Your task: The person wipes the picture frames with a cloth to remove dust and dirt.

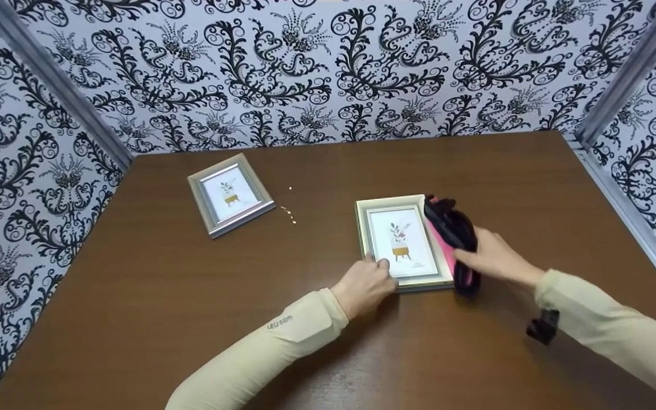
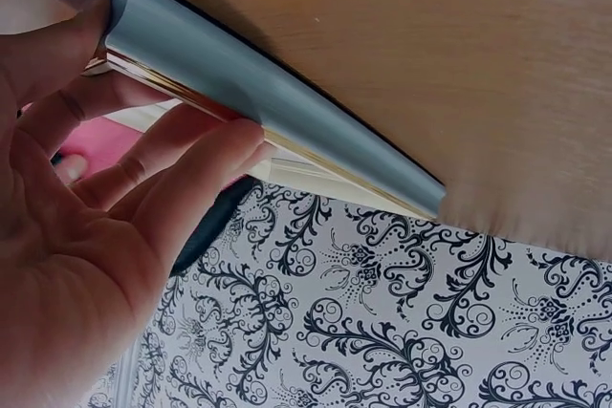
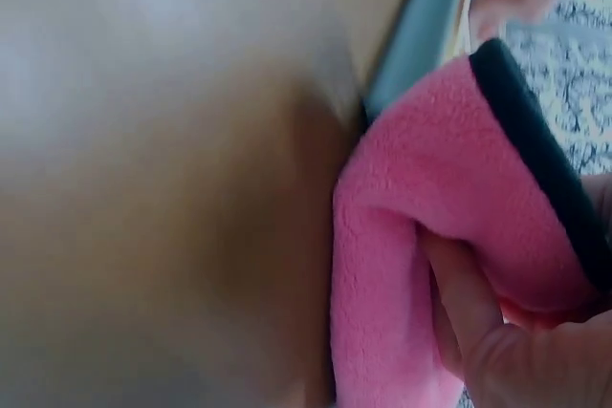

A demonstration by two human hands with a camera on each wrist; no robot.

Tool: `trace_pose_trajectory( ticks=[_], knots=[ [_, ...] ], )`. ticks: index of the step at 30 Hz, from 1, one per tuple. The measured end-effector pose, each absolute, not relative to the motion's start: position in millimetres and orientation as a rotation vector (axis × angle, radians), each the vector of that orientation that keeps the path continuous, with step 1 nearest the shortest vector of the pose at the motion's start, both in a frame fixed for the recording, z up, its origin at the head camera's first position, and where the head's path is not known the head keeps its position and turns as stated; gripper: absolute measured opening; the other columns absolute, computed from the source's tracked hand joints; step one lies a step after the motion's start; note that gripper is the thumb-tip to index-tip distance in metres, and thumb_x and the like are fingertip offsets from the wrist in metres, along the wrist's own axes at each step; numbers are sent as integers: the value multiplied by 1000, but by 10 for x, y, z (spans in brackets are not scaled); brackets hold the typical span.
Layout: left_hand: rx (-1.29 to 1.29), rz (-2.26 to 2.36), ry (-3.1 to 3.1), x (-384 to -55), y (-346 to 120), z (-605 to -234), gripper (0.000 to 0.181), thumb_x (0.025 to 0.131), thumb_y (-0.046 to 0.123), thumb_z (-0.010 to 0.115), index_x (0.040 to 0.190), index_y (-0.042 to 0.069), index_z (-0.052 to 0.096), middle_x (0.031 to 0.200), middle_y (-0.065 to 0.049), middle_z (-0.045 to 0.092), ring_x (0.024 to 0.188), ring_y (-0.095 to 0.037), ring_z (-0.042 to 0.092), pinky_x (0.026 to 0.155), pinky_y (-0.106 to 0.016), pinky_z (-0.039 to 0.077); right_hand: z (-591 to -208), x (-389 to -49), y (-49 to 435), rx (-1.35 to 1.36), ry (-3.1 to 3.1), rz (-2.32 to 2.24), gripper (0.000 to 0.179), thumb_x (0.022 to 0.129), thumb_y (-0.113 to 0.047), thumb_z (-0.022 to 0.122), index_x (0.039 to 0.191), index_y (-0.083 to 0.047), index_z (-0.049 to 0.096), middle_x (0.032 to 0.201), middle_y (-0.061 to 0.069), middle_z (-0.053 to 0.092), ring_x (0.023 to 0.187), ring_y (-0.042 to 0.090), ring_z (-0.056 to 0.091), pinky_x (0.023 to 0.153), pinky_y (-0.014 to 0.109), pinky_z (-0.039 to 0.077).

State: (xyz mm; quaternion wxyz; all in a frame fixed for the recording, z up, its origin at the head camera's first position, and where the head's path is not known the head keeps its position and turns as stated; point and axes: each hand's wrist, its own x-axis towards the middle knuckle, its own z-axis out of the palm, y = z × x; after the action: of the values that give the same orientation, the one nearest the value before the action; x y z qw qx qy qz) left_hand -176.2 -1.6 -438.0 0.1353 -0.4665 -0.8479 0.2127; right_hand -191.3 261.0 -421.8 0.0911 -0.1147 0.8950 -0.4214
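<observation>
A picture frame [image 1: 401, 243] with a light, gold-edged border and a potted-plant print lies on the table in the head view. My left hand [image 1: 365, 287] grips it by the near left corner. The left wrist view shows the frame's grey side [image 2: 258, 83], with thumb and fingertips on its edges. A pink cloth [image 3: 421, 150] with black trim is bunched in my right hand [image 1: 501, 257]. In the head view the cloth shows mostly black and covers part of the frame's right border. Some of the right fingers are hidden behind the cloth.
A second, silver-toned frame [image 1: 231, 195] with a similar print lies at the back left of the brown table [image 1: 203, 290]. Small light specks [image 1: 288, 212] are on the wood beside it. Patterned walls [image 1: 305, 68] stand behind and at both sides.
</observation>
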Motion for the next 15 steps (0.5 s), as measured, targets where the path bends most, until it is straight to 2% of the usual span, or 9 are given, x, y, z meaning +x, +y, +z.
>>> trace_pose_trajectory(
  ticks=[3, 9, 11, 13, 15],
  knots=[
    [-1347, 600, -2445, -1770, -32, -4368, 11, 78, 21, 70, 88, 23, 73, 76, -2, 58, 65, -14, 58, 54, -26, 52, -4231, -1785, 2579, -315, 2704, -1305, 38, 88, -12, 63, 115, 12, 50, 87, 14, 65, 65, 17, 63, 67, 26, 50],
    [-1373, 579, -2414, -1779, -55, -4372, 9, 77, 21, 71, 86, 22, 73, 73, 0, 59, 60, -11, 55, 69, -30, 53, -4255, -1628, 2553, -239, 2741, -1353, 30, 86, -11, 64, 105, 10, 53, 82, 10, 61, 66, 17, 60, 66, 24, 47],
    [-1382, 584, -2418, -1779, -50, -4373, 8, 77, 22, 72, 85, 22, 73, 73, 0, 59, 59, -11, 54, 70, -30, 54, -4249, -1607, 2558, -238, 2752, -1325, 30, 86, -12, 64, 104, 10, 53, 83, 10, 60, 68, 18, 58, 66, 24, 46],
    [-1391, 588, -2427, -1776, -39, -4380, 8, 77, 23, 72, 85, 22, 73, 73, 0, 59, 58, -10, 54, 70, -30, 54, -4252, -1605, 2567, -286, 2791, -1278, 31, 85, -11, 64, 107, 9, 53, 88, 12, 60, 72, 19, 57, 67, 27, 46],
    [-1400, 590, -2436, -1769, -28, -4386, 7, 78, 23, 72, 85, 22, 73, 74, 0, 59, 58, -10, 53, 69, -30, 54, -4248, -1619, 2571, -366, 2820, -1234, 41, 84, -8, 64, 119, 11, 52, 97, 19, 63, 77, 22, 57, 71, 31, 47]
  ],
)
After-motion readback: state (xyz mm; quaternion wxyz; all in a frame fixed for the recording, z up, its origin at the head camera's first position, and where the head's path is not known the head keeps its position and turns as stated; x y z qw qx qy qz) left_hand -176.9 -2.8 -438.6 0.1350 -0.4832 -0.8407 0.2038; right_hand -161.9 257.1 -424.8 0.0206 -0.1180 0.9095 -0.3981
